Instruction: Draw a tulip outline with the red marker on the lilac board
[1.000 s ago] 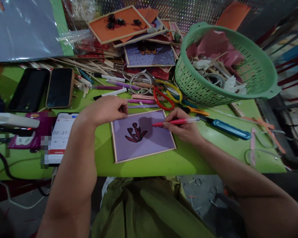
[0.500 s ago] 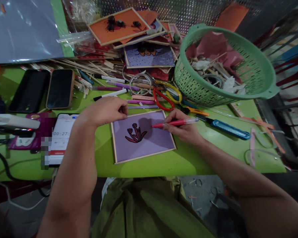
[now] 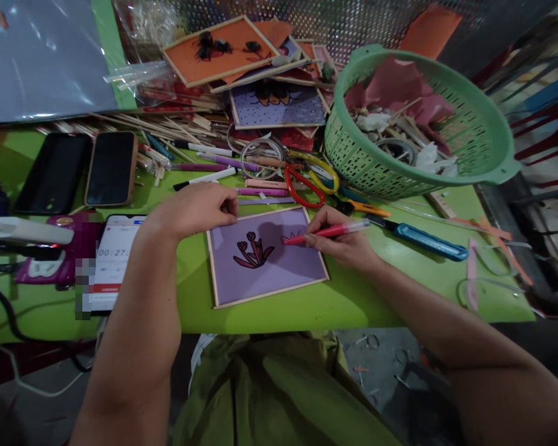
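Note:
A purple card (image 3: pixel 279 272) with a thin wooden frame lies on the green table (image 3: pixel 353 303) in front of me. A dark red flower drawing (image 3: pixel 253 251) sits on its left half. My right hand (image 3: pixel 344 238) grips a red marker (image 3: pixel 328 232), its tip touching the card's upper right, where a small red line drawing shows. My left hand (image 3: pixel 198 207) rests with fingers curled on the card's top left corner, pinning it down.
A green perforated basket (image 3: pixel 474 124) with scraps stands at the back right. Scissors (image 3: pixel 307 179), pens, sticks and framed cards (image 3: pixel 223 49) crowd the back. Two dark phones (image 3: pixel 111 167) and a lit phone with a timer (image 3: pixel 114 257) lie left. A blue cutter (image 3: pixel 423 240) lies right.
The marker tip has dropped a little onto the card, and a small red line drawing has appeared at the upper right. My left hand has stayed put.

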Available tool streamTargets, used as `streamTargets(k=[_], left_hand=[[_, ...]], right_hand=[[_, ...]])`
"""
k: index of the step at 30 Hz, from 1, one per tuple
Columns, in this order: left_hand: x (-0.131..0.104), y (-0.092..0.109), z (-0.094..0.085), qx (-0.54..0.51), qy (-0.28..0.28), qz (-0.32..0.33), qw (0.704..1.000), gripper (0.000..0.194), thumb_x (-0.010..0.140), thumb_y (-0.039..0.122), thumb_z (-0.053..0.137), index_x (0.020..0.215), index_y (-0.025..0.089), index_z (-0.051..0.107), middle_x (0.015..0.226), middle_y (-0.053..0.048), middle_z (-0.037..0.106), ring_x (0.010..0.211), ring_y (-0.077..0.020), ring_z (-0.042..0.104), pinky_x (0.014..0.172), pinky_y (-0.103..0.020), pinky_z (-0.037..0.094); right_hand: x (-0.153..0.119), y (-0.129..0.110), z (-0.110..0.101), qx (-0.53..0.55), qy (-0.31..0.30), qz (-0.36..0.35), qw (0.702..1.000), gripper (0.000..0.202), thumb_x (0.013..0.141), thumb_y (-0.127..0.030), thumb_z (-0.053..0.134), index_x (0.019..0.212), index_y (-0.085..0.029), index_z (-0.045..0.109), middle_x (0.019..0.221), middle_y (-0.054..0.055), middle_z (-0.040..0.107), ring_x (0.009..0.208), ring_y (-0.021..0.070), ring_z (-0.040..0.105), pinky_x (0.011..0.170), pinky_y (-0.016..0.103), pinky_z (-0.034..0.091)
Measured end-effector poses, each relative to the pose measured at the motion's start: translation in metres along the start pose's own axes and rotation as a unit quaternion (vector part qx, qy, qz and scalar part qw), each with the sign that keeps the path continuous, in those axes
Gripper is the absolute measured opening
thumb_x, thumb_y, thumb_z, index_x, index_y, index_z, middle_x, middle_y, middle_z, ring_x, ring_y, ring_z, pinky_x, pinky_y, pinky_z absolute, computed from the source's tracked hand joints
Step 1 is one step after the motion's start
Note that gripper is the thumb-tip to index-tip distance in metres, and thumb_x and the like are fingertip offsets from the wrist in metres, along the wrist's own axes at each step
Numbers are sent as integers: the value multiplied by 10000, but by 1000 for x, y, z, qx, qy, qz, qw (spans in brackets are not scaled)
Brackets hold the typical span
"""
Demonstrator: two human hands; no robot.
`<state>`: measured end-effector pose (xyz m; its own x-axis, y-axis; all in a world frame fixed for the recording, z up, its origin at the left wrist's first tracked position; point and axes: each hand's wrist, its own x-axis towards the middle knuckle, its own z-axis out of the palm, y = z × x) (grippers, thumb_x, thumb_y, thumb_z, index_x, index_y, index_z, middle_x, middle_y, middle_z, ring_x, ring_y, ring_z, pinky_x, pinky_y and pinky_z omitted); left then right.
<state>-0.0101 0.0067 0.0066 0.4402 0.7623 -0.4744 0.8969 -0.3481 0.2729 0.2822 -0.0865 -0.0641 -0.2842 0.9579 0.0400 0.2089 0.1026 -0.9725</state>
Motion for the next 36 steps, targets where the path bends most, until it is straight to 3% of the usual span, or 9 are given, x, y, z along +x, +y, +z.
streamTargets(k=[8,15,26,36], left_hand=[[1,-1,0,10,2,-2,1000,282,859,303,630,1065,254,816,1037,-31,867,970,-255,782,833,-322,519],[0,1,-1,9,3,-1,1000,198,865,269,629,983,242,785,1039,-43,860,938,-241,773,787,-323,498],[-1,3,-3,4,-2,-9,1000,221,868,271,626,1009,243,794,1057,-45,859,946,-248,773,814,-331,501],[1,2,-1,3,0,-11,1000,319,845,332,607,1071,246,816,1049,-37,861,959,-258,773,846,-332,521]], right_hand=[[0,-3,0,-2,2,7,1000,473,881,-640,898,808,-239,656,753,-9,643,648,150,488,625,313,402],[1,-5,-1,13,3,9,1000,397,856,-532,912,768,-242,656,727,-16,634,631,145,473,628,315,412],[1,-8,-5,29,6,40,999,251,797,-351,847,761,-251,621,707,-14,594,636,163,464,611,322,378],[4,-13,-2,45,65,53,995,171,667,-299,764,666,-252,599,626,-39,538,578,143,422,562,316,354]])
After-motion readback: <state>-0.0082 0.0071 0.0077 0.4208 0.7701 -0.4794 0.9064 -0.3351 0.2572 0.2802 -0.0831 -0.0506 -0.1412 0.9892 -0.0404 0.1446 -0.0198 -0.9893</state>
